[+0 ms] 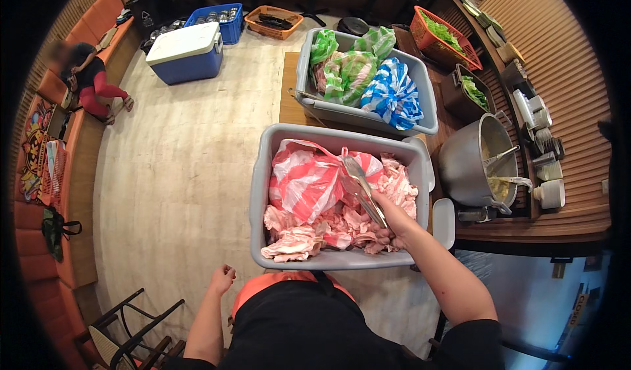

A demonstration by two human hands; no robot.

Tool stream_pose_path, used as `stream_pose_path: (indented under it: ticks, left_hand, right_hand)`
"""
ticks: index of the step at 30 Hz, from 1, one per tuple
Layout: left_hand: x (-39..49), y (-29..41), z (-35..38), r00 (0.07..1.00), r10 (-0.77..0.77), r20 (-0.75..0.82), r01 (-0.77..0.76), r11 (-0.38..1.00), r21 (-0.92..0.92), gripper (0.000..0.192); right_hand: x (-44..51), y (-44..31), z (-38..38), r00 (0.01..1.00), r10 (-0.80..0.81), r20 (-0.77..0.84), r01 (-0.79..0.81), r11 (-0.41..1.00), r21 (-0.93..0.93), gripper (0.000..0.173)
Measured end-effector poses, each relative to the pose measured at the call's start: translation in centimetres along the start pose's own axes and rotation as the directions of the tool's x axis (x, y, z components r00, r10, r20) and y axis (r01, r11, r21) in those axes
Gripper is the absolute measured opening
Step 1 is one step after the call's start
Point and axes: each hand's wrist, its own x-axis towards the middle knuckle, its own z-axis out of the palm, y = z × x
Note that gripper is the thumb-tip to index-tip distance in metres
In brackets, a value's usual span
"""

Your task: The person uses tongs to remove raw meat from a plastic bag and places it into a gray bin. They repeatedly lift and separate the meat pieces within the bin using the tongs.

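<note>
My right hand [392, 222] grips metal tongs [365, 187] over a grey plastic tub [258, 212]. Their far end lies against the knot of a red-and-white striped plastic bag [308, 180]. Thin slices of raw pink meat [296, 244] lie around the bag inside the tub. My left hand [224, 277] hangs outside the tub's lower left corner, its fingers curled and nothing visible in them. Behind stands a second grey tub [431, 94] with green-and-white striped bags [350, 72] and a blue-and-white striped bag [393, 96].
At right stand a large metal pot [456, 160] with utensils, a white tray [443, 222], and baskets of leafy greens [441, 32]. A blue cooler [187, 64] with a white lid sits on the floor. A person [93, 79] sits at far left. A chair [128, 335] is lower left.
</note>
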Motion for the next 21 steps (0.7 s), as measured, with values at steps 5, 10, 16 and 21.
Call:
stream_pose_path:
  ticks: [5,10,16,21]
  left_hand:
    - [-1.0,-0.9,1.0,0.999,-0.051,-0.017,0.049,0.997,-0.060,0.026]
    - [-1.5,-1.7,2.9,0.990,-0.138,0.012,0.138,0.990,0.038,0.027]
    - [1.0,-2.5,3.5,1.000,-0.001,0.030,0.001,1.000,-0.002,0.027]
    - [0.9,0.0,2.6,1.000,0.016,-0.005,-0.017,0.998,-0.056,0.028]
  right_hand:
    - [-3.6,3.3,-3.7,0.996,-0.007,-0.093,-0.004,0.993,-0.118,0.061]
    - [-3.4,3.4,-4.5,0.986,-0.081,-0.148,0.062,0.989,-0.134,0.060]
    - [4.8,1.1,-2.7,0.995,-0.099,-0.021,0.099,0.995,-0.008,0.059]
    - [6.6,-1.5,0.7,0.988,-0.149,-0.034,0.150,0.988,0.028,0.050]
